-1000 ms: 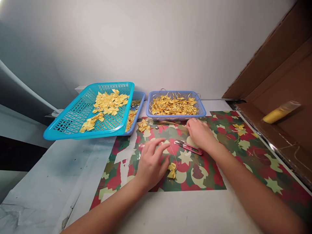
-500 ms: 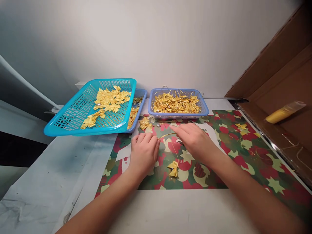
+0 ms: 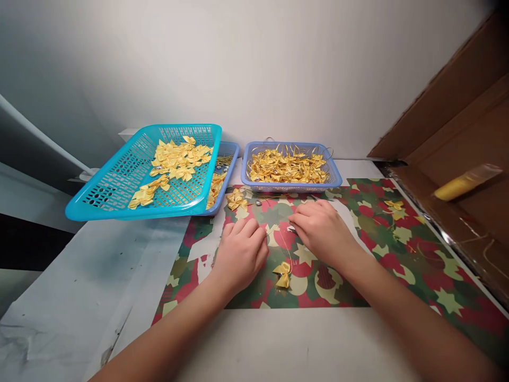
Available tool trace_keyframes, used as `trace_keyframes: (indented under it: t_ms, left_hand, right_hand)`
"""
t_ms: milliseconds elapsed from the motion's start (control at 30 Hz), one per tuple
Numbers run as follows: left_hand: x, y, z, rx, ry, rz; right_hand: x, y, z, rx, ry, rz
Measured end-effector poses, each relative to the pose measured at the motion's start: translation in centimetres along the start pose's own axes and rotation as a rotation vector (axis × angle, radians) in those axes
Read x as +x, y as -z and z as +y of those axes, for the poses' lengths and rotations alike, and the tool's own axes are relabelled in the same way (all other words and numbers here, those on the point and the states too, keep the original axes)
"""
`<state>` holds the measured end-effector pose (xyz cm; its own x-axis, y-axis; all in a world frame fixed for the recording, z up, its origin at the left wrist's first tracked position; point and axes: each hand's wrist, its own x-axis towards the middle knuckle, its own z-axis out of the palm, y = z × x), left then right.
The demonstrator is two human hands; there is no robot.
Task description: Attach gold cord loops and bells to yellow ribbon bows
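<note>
My left hand [image 3: 240, 253] rests on the patterned mat [image 3: 358, 254] with its fingers curled and pinched on a thin gold thread [image 3: 275, 230]. My right hand [image 3: 323, 229] lies just to the right, fingers bent and closed over the thread's other end. The red snips lie hidden under the right hand. A small yellow ribbon bow [image 3: 283, 275] sits on the mat just below the two hands, with a thread running up from it.
A turquoise basket [image 3: 119, 196] of yellow bows rests tilted over a blue basket [image 3: 228, 178] at back left. Another blue basket [image 3: 333, 178] of bows with gold loops stands behind the hands. Loose bows [image 3: 236, 200] [image 3: 393, 205] lie on the mat. A cardboard box [image 3: 449, 127] holding a yellow tube [image 3: 457, 184] stands at right.
My left hand went up from beside the bow and closed on the thread. My right hand left the basket's front edge and came down towards the left hand, covering the snips.
</note>
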<state>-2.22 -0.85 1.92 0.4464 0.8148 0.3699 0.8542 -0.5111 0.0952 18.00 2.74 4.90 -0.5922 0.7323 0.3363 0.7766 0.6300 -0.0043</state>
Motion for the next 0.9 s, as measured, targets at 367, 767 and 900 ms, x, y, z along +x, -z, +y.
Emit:
trace_keyframes:
  t_ms: [367,767,900]
  left_hand:
    - [-0.1,-0.4,0.6,-1.008,0.599,0.017]
    - [-0.7,-1.3,1.7,-1.268,0.631,0.273]
    - [-0.9,-1.7,1.7,-1.220,0.584,0.302]
  right_hand:
    - [-0.8,-1.4,-3.9,0.688,-0.270,0.307]
    - [-0.5,-2.7,-6.8,1.391,-0.753,0.307]
    - [-0.4,-2.5,-6.9,1.482,-0.798,0.282]
